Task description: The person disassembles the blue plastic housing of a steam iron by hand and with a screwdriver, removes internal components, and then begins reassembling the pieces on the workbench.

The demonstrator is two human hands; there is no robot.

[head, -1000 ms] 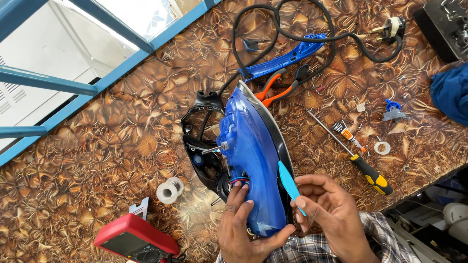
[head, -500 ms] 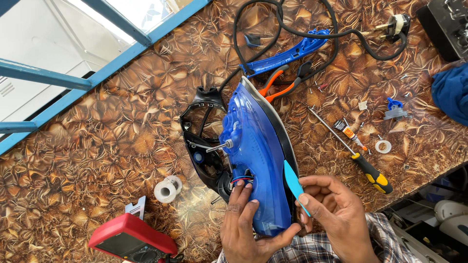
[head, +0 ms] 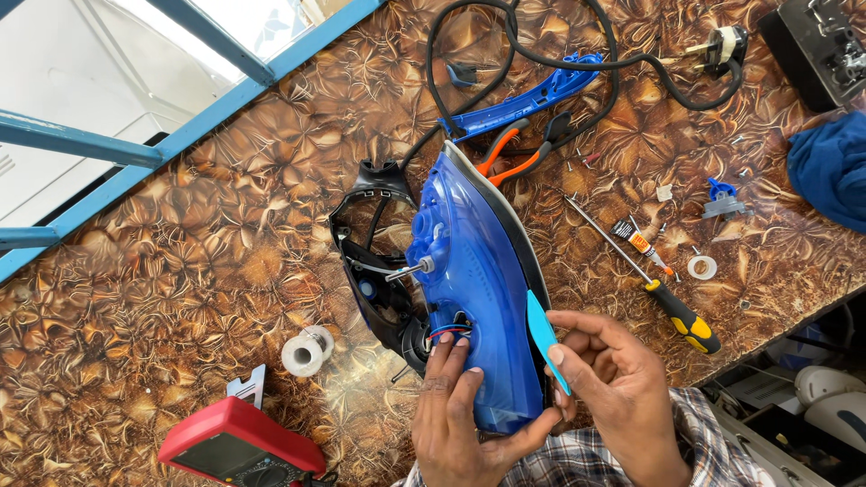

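Note:
A blue clothes iron body (head: 474, 271) lies partly taken apart on the patterned brown table (head: 180, 298), its black inner frame (head: 370, 261) exposed on the left. My left hand (head: 460, 415) grips the iron's near end, fingertips at the coloured wires in an opening. My right hand (head: 613, 388) holds a thin light-blue pry tool (head: 544, 338) against the iron's right edge seam.
A yellow-and-black screwdriver (head: 649, 280), orange-handled pliers (head: 514, 153), a blue handle piece (head: 532, 95), a black cord with plug (head: 722, 45), white tape rolls (head: 305, 350) and a red multimeter (head: 239, 446) lie around. Blue cloth (head: 830, 167) sits at right. Blue window frame (head: 225, 99) borders the table.
The view has shifted slightly. Both hands stay on the iron, and the pry tool sits at nearly the same spot along the right seam.

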